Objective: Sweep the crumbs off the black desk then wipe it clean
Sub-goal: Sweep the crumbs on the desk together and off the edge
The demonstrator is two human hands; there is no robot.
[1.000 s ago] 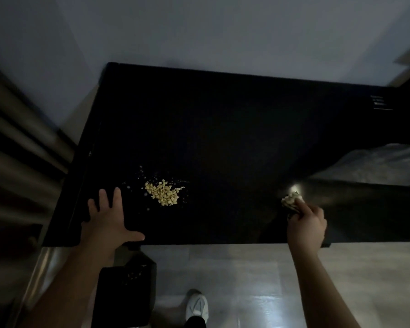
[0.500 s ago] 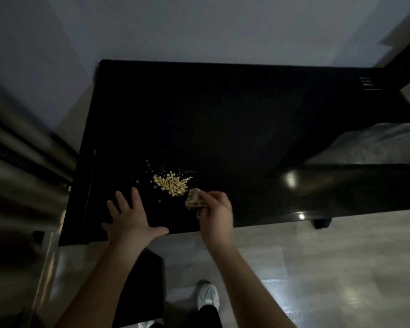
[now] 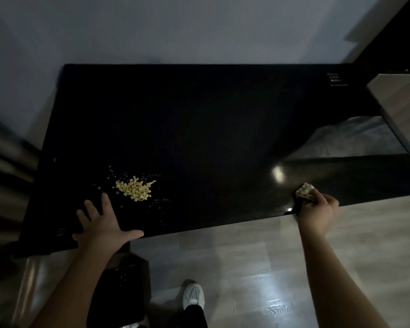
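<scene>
My left hand [image 3: 102,223] flat on the black surface [image 3: 211,126], fingers [image 3: 105,202] spread, holding nothing, just left of the crumbs [image 3: 135,191], yellow heap, my right hand [image 3: 317,210] well right of the crumbs, fingers gripping a pale wad [image 3: 305,192].

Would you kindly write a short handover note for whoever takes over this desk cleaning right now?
Left hand: open, flat on the black desk near its front left edge.
Right hand: grips a pale crumpled wad at the front edge, far right.
Crumbs: one yellow pile plus stray specks, beyond the left hand.
A dark bin stands on the floor below the left hand.
Done: pile not yet swept off.
Left: sweep the pile off, then wipe the desk.
</scene>
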